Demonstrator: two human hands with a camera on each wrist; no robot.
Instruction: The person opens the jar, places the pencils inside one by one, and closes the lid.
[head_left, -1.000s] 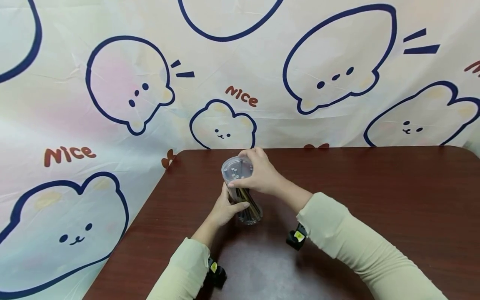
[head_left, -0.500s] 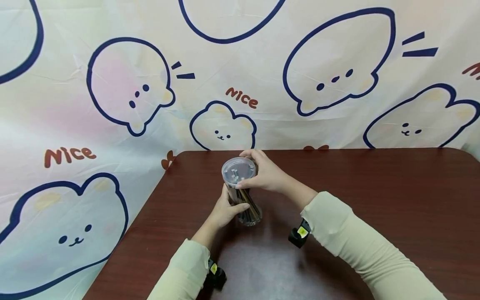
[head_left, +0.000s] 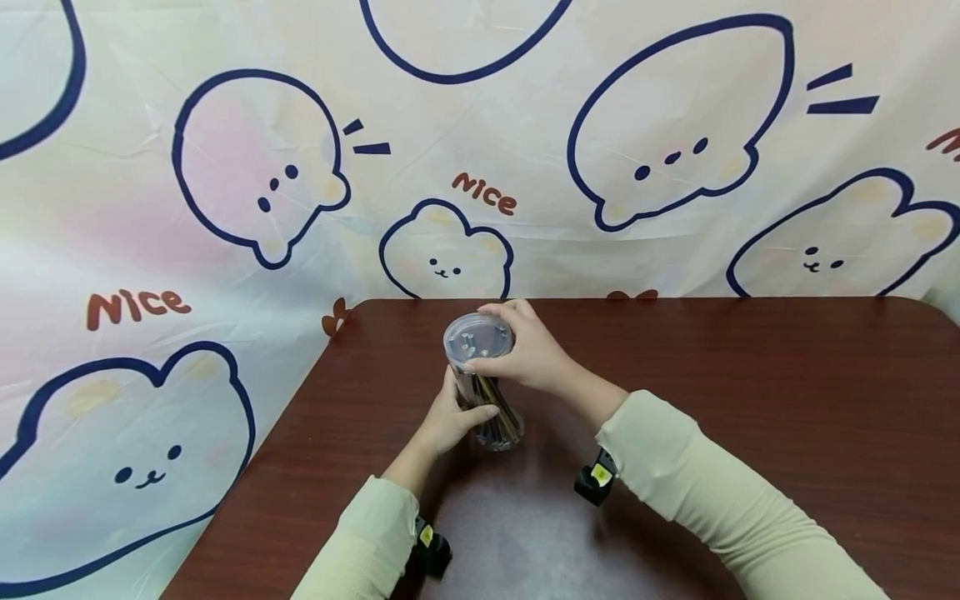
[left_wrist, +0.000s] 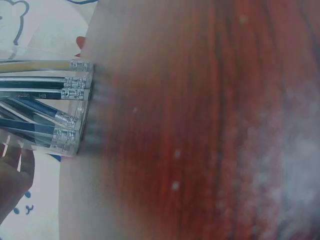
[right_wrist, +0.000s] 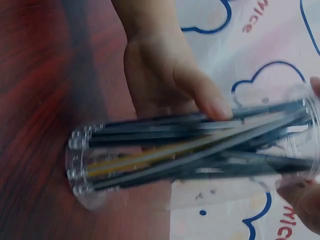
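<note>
A clear plastic jar [head_left: 504, 431] of pencils stands on the table, tilted a little. My left hand [head_left: 448, 419] grips its side, with the thumb across the front. My right hand [head_left: 531, 350] holds the translucent round lid [head_left: 474, 335] at the top, thumb on the near rim and fingers on the far side. Dark pencils and a yellow one [right_wrist: 135, 161] lean crosswise inside in the right wrist view. Silver ferrules [left_wrist: 75, 94] show at the jar's bottom in the left wrist view. Only fingertips of the right hand appear at the right wrist view's edge.
The dark red-brown wooden table [head_left: 750, 400] extends right and toward me. Behind it hangs a pale cloth [head_left: 540, 125] printed with cartoon bears. Black wrist cameras [head_left: 595, 482] sit below both sleeves.
My right hand has shifted slightly right round the lid and then a little back left, staying on the rim. The left hand and the jar have stayed nearly still.
</note>
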